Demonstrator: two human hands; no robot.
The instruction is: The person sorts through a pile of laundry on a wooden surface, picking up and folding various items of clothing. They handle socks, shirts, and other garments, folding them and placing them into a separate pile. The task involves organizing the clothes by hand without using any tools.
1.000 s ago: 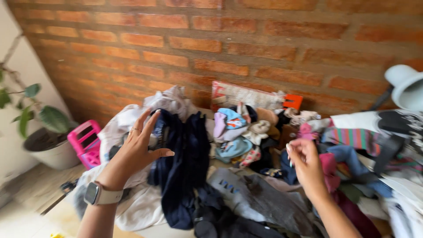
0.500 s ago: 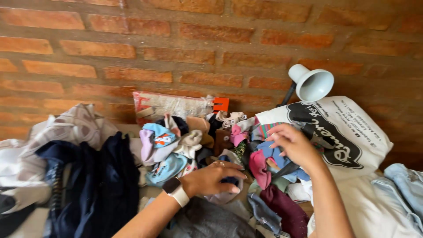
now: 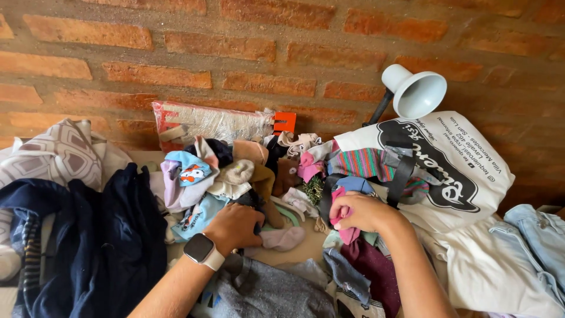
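Left hand (image 3: 235,227), smartwatch (image 3: 203,251) on wrist, fingers curled into the sock pile (image 3: 247,182) at 12 o'clock. Right hand (image 3: 362,213) clenched around a pink sock (image 3: 346,231), white tote bag (image 3: 453,176) at 2 o'clock.

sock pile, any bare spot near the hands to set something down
One small bare strip of the tan surface, between the pale pink sock, the grey garment and the maroon cloth. Everywhere else is crowded: the navy garment left, the white tote bag right.
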